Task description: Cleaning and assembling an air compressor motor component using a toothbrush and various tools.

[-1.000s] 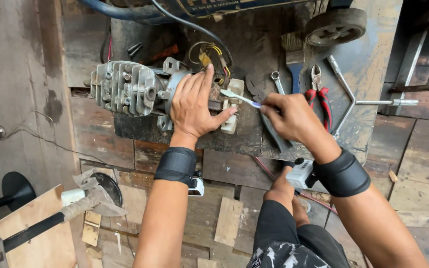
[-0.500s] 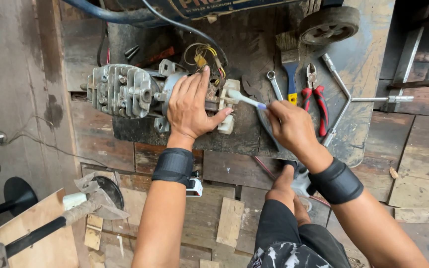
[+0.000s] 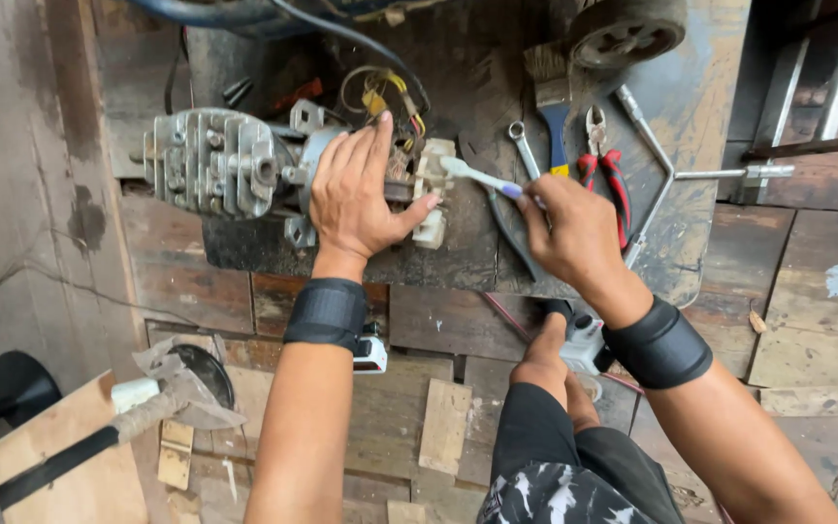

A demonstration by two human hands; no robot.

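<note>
Far to my left on the dark, oil-stained worktop [image 3: 710,78] lies the small engine [image 3: 210,160], its finned grey metal cylinder pointing left and its long axis running left to right across the board. Right of the fins, my left hand [image 3: 356,189] lies flat over the engine's middle, fingers spread and pointing away from me, thumb stretched out to the right; its grip is wide and pressing down rather than closed around anything. Just past that thumb sits the pale, blocky end piece [image 3: 431,189] of the engine, with yellow and dark wires [image 3: 390,92] looping above it.

Further right, my right hand [image 3: 574,233] has its grip closed on a toothbrush [image 3: 477,177], pinched near its blue end. The white handle slants up and left, so the bristle end touches the pale end piece just beside my left thumb. The brushed spot thus lies left of my right hand and slightly away from me, though my left hand is the nearer one.

Beyond my right hand rest a steel spanner [image 3: 522,144], a worn paintbrush [image 3: 551,97] with a blue handle, red-handled pliers [image 3: 601,160] and a cross-shaped wrench [image 3: 676,175]. Both wrists wear black bands.
</note>
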